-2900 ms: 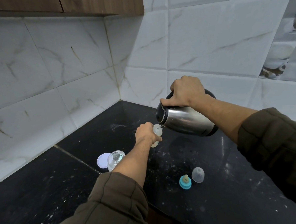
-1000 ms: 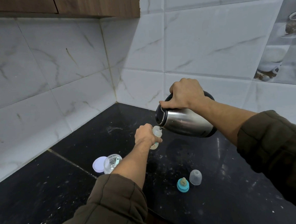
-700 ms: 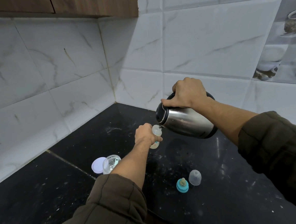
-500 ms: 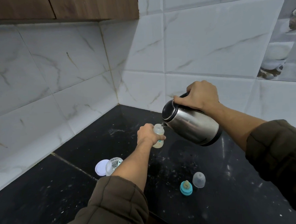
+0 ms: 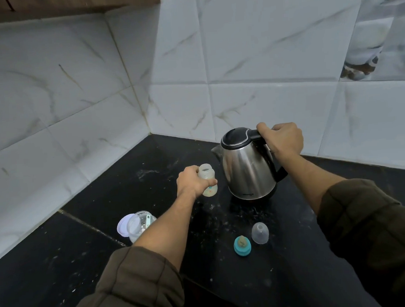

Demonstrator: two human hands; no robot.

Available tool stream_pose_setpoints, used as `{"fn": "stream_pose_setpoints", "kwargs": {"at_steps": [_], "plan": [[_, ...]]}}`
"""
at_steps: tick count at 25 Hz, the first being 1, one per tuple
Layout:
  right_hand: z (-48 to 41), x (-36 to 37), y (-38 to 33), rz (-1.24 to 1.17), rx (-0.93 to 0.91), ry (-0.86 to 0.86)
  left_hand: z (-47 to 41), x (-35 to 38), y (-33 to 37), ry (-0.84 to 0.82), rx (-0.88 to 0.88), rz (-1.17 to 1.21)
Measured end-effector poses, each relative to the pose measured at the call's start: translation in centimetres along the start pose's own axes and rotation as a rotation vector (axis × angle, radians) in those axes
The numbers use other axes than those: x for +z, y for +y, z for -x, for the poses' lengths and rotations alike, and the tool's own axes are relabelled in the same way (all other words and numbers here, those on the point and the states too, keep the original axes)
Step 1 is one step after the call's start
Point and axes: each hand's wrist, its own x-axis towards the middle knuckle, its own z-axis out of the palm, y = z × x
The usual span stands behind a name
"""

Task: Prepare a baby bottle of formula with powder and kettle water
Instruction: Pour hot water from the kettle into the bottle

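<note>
My left hand (image 5: 192,182) grips a small clear baby bottle (image 5: 207,180) that stands open-topped on the black counter, with pale liquid in its lower part. Just right of it a steel kettle (image 5: 248,169) with a black lid stands upright on the counter. My right hand (image 5: 281,139) is closed around its black handle. The teal ring with the teat (image 5: 242,244) and the clear dome cap (image 5: 260,233) lie nearer to me. An open clear powder container (image 5: 139,226) with a teal scoop inside stands at the left, partly hidden by my forearm.
A white lid (image 5: 122,226) lies beside the powder container. The black counter (image 5: 89,248) is speckled with white powder and meets white marble-look tiled walls (image 5: 53,109) in a corner behind the kettle. A wooden cabinet (image 5: 60,3) hangs above left.
The kettle was tilted with its spout over the bottle; it has swung upright and now stands on the counter to the right. My left hand has kept hold of the bottle.
</note>
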Motion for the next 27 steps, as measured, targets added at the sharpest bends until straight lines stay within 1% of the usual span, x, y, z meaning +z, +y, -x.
{"fn": "stream_pose_setpoints", "kwargs": {"at_steps": [8, 18, 23, 25, 27], "plan": [[0.4, 2.1, 2.9, -0.073, 0.081, -0.049, 0.6, 1.6, -1.3, 0.017, -0.028, 0.017], [0.2, 3.0, 5.2, -0.196, 0.093, -0.098, 1.4, 3.1, -2.8, 0.013, -0.066, 0.02], [0.9, 2.0, 4.3, -0.15, 0.094, -0.156, 2.2, 2.8, -2.8, 0.02, -0.048, 0.018], [1.8, 1.7, 3.4, -0.021, 0.035, -0.084, 2.8, 2.4, -2.6, 0.023, -0.031, 0.014], [3.3, 1.4, 1.9, 0.077, -0.091, 0.013, 3.4, 2.0, -2.5, 0.02, -0.009, 0.017]]}}
